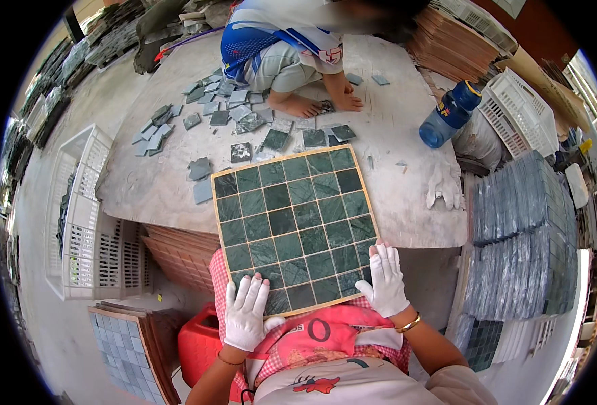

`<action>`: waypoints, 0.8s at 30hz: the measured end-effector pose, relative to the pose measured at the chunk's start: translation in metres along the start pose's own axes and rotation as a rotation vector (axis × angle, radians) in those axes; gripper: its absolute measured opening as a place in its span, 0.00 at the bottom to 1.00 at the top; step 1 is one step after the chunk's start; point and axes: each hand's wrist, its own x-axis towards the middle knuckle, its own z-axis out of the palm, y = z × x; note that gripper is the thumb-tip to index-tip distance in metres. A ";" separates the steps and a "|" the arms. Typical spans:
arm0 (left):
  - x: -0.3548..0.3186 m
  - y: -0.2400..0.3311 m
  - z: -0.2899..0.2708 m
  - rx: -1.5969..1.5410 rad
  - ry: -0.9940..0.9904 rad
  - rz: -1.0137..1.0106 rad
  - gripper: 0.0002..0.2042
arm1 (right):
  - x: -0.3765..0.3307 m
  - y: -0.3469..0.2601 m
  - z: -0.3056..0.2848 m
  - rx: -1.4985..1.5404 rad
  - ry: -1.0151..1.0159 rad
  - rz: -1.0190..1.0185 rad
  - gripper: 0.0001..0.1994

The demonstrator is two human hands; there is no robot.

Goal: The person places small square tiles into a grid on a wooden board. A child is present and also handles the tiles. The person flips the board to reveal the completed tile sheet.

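Observation:
A square panel of green marble tiles (310, 214), set in rows inside a thin wooden frame, tilts from the table edge down toward my lap. My left hand (244, 312), in a white glove with bare fingertips, lies on its lower left corner, fingers stretched out. On the lower right side, my right hand (385, 280), gloved the same way, rests with straight fingers spread along the edge. A gold bangle (408, 323) circles my right wrist. Beyond the panel, loose green tiles (275, 140) lie scattered on the table (157, 196).
A child (285, 61) squats on the table, both hands low among the tiles. A blue bottle (450, 113) and a white glove (442, 187) are at the right. White crates (86, 223) stand left, stacked tile sheets (518, 236) right, a red container (200, 344) beside my lap.

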 end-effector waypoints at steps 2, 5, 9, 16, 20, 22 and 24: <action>-0.027 -0.020 0.009 0.037 0.014 -0.154 0.39 | 0.005 -0.009 0.003 -0.125 -0.070 0.021 0.43; -0.062 -0.041 0.025 -0.134 0.002 -0.411 0.40 | 0.014 -0.025 0.000 -0.110 -0.156 -0.072 0.44; -0.067 -0.028 0.034 -0.432 0.133 -0.554 0.38 | 0.026 -0.077 0.024 0.113 -0.232 -0.359 0.40; -0.066 -0.042 0.034 -0.774 0.155 -0.630 0.29 | 0.029 -0.144 0.072 0.695 -0.507 -0.749 0.27; -0.091 -0.074 0.075 -1.023 0.186 -0.826 0.23 | 0.027 -0.135 0.052 0.866 -0.715 -0.666 0.17; -0.108 -0.103 0.100 -0.624 0.167 -0.745 0.20 | 0.028 -0.119 0.042 0.938 -0.391 -0.575 0.14; -0.092 -0.102 0.099 -1.502 0.595 -1.234 0.21 | 0.045 -0.094 0.027 0.803 -0.152 -0.462 0.14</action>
